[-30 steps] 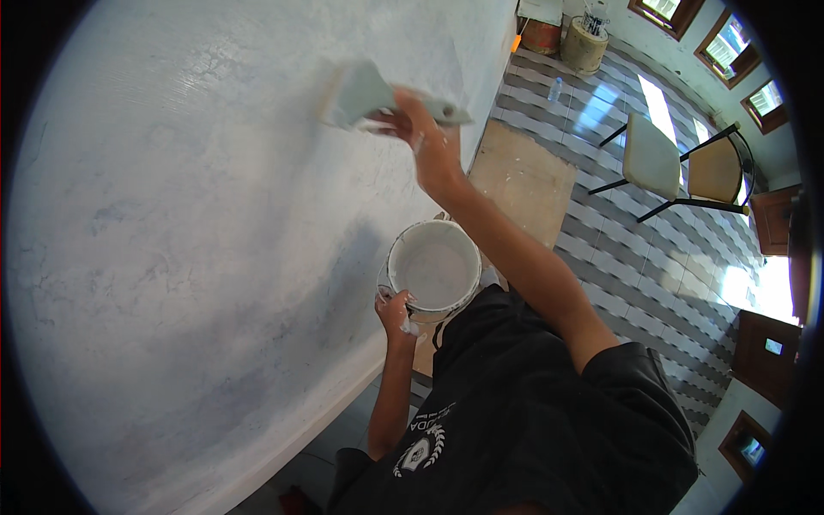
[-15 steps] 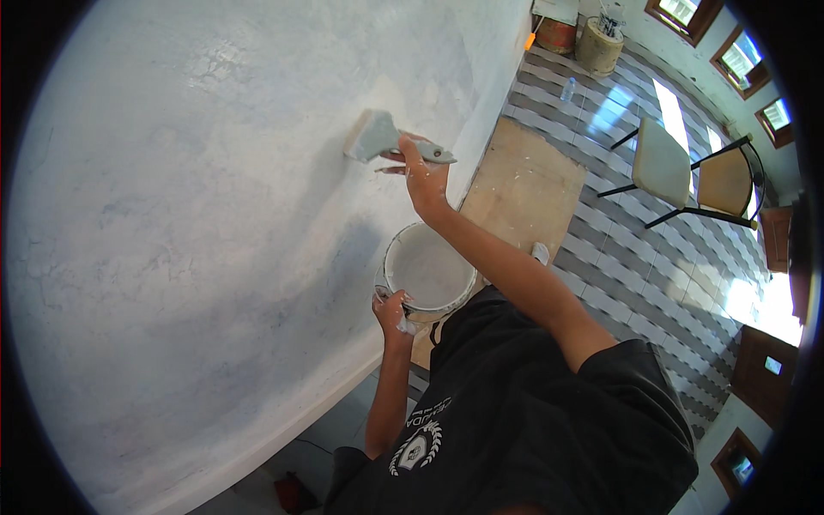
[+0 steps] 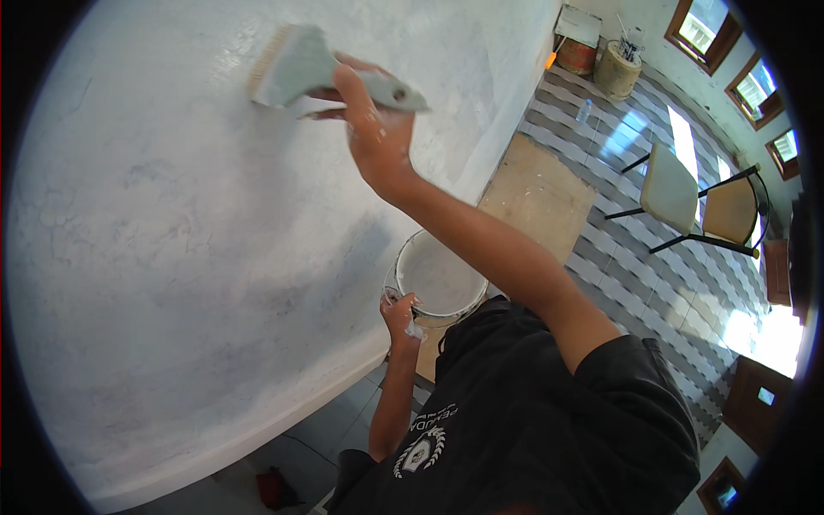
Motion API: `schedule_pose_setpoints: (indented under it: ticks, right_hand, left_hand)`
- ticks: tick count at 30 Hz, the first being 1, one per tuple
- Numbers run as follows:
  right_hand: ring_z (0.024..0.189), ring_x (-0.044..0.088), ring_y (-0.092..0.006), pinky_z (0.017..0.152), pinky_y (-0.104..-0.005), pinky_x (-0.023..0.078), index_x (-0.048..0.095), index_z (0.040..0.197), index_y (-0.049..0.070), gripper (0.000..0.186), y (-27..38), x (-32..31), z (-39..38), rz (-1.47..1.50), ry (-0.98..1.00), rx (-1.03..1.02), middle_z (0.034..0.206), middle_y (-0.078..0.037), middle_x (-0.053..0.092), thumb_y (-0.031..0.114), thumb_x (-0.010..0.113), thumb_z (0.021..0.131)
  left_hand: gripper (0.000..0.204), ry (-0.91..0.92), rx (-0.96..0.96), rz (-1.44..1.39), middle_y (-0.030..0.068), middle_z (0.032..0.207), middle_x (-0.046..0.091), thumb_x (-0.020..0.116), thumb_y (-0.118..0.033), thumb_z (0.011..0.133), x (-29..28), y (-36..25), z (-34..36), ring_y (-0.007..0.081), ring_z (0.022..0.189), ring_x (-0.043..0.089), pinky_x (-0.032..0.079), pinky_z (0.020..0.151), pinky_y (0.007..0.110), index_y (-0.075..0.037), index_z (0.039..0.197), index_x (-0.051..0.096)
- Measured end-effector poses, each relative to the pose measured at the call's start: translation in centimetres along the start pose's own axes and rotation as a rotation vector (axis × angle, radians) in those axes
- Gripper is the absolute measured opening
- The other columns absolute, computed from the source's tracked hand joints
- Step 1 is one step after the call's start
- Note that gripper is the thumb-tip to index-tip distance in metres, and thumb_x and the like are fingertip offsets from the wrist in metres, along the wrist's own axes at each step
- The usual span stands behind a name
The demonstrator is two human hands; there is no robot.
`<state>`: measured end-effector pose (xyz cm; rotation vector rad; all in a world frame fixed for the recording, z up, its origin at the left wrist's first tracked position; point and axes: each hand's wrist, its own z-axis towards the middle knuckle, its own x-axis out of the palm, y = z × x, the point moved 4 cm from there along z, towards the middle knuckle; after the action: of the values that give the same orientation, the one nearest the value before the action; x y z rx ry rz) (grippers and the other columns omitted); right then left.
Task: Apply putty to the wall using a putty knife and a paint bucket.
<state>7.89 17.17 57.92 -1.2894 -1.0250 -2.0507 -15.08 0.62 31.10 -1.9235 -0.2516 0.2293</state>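
My right hand (image 3: pixel 378 129) is closed round the handle of a wide, pale grey-green paintbrush (image 3: pixel 300 64). The brush's light bristles lie at the wall (image 3: pixel 172 257), beside a wet, shiny patch; whether they press on it I cannot tell. White paint spots my right hand and wrist. Lower down, my left hand (image 3: pixel 400 316) grips the rim of a round bucket (image 3: pixel 442 275) close against my body. Whitish paint fills the part of the bucket that shows, and my right forearm passes just above it. The wall is patchy white and grey.
A flat tan board (image 3: pixel 541 189) lies on the patterned tile floor along the wall. To the right stands a chair (image 3: pixel 674 189) with black legs. Paint-stained containers (image 3: pixel 616 70) stand in the far corner, with a clear bottle (image 3: pixel 584 112) nearby. Something dark red (image 3: pixel 275 489) lies at lower left.
My right hand has carried the brush up and to the left along the wall. My left hand still holds the bucket in nearly the same place. The view has shifted slightly.
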Motion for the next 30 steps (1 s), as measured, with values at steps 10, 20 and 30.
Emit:
schedule_pose_setpoints:
  ticks: [10, 20, 30]
  right_hand:
    - [0.077, 0.067, -0.0220, 0.062, -0.0316, 0.057, 0.057, 0.112, -0.007, 0.032, -6.2, -17.5, -8.6, -0.274, -0.300, 0.225, 0.095, -0.016, 0.065, 0.018, 0.060, 0.091]
    - [0.067, 0.065, -0.0164, 0.062, -0.0256, 0.054, 0.064, 0.104, -0.004, 0.027, 9.6, -19.6, -11.1, -0.640, -0.146, 0.576, 0.084, -0.011, 0.067, 0.018, 0.061, 0.088]
    - [0.072, 0.066, -0.0265, 0.069, -0.0364, 0.052, 0.066, 0.093, 0.003, 0.020, -1.7, -24.4, -23.0, -1.470, 0.358, 0.658, 0.083, -0.014, 0.067, 0.017, 0.062, 0.080]
  left_hand:
    - [0.022, -0.015, -0.039, -0.059, 0.0037, 0.068, 0.050, 0.058, 0.008, 0.062, 0.2, 0.7, -0.1, 0.0148, 0.055, 0.047, 0.039, 0.051, 0.030, -0.003, 0.078, 0.048]
    - [0.019, 0.055, 0.062, 0.084, 0.0032, 0.063, 0.049, 0.055, 0.009, 0.063, 2.2, -2.9, -0.5, 0.0143, 0.053, 0.049, 0.040, 0.051, 0.029, -0.004, 0.075, 0.047]
    - [0.022, 0.144, 0.114, 0.142, 0.0002, 0.063, 0.043, 0.058, 0.006, 0.060, 1.0, 0.7, 0.9, 0.0109, 0.054, 0.040, 0.035, 0.049, 0.027, -0.005, 0.071, 0.043]
